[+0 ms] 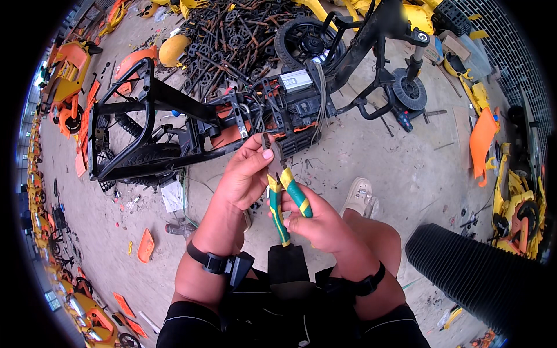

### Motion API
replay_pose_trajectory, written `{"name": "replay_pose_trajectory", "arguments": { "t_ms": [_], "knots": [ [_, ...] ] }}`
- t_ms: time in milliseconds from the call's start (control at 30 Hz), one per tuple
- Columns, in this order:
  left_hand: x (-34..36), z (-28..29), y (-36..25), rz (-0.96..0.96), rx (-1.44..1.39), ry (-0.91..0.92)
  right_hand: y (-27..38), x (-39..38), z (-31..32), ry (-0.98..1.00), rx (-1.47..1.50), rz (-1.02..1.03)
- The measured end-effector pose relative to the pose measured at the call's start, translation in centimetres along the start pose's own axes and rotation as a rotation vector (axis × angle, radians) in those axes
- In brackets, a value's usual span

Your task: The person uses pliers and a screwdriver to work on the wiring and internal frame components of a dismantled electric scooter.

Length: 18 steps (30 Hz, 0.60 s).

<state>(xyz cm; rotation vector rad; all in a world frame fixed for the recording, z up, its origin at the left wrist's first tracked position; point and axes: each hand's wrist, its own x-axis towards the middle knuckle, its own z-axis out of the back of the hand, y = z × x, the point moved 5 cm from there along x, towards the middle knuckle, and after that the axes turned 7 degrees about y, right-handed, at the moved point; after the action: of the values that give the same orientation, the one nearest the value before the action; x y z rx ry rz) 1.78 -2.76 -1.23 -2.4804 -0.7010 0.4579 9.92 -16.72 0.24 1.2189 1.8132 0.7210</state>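
A pair of pliers (278,197) with green and yellow handles and a dark metal head points away from me. My right hand (315,223) is closed around its handles, which stand slightly apart. Up at the metal head, my left hand (246,171) pinches a jaw between thumb and fingers. Whether a small piece also lies in that pinch, I cannot make out. Just beyond both hands lies a stripped black vehicle frame (174,95), with wiring and a silver box (296,80) at its middle.
Behind the frame rises a heap of rusty metal parts (229,43) beside a wheel (307,43). A cordless drill (403,119) rests on the floor at right. A ribbed black cylinder (470,272) juts in at lower right. Orange and yellow panels (484,142) line both sides.
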Motion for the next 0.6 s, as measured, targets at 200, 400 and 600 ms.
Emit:
{"name": "replay_pose_trajectory", "arguments": {
  "t_ms": [200, 400, 600],
  "knots": [
    [0.0, -1.0, 0.2, 0.0, -0.088, 0.067, 1.4, -0.1, -0.5, 0.01, 0.091, 0.042],
    [0.3, -1.6, 1.0, 0.104, -0.177, 0.175, 1.7, -0.1, -0.3, 0.029, 0.172, 0.022],
    [-1.7, -1.5, -0.8, -0.009, -0.077, 0.213, -0.5, 0.6, -2.9, 0.1, 0.561, -0.027]
  ]
}}
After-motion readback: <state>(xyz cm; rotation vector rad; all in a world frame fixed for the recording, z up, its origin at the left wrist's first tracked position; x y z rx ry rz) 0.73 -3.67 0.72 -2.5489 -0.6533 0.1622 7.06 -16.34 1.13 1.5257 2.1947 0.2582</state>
